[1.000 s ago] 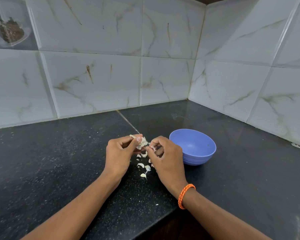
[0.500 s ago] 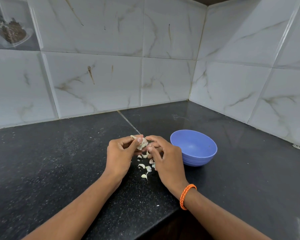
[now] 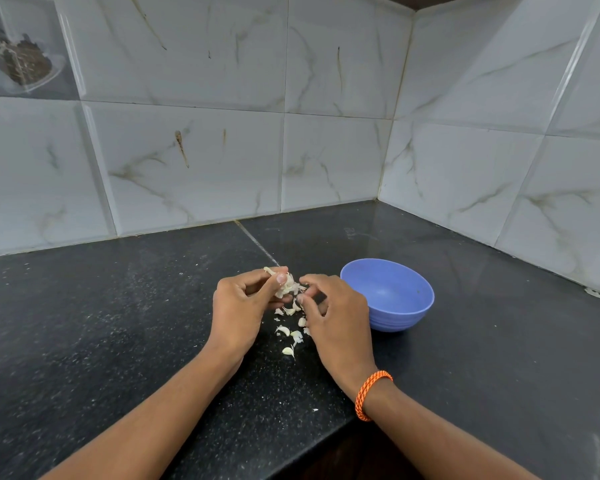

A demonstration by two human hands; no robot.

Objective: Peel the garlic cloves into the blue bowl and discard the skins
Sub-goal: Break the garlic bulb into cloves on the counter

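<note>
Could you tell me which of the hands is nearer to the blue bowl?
Right. The right hand sits just beside the blue bowl, on its left; the left hand lies farther left, beyond the garlic.

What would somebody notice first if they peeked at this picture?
Probably the two hands meeting in the middle of the dark counter: the left hand grips a papery garlic piece while the right hand picks at it. Just to the right of them sits a bright blue bowl, which looks empty. Pale garlic bits lie scattered on the counter between the wrists.
</note>
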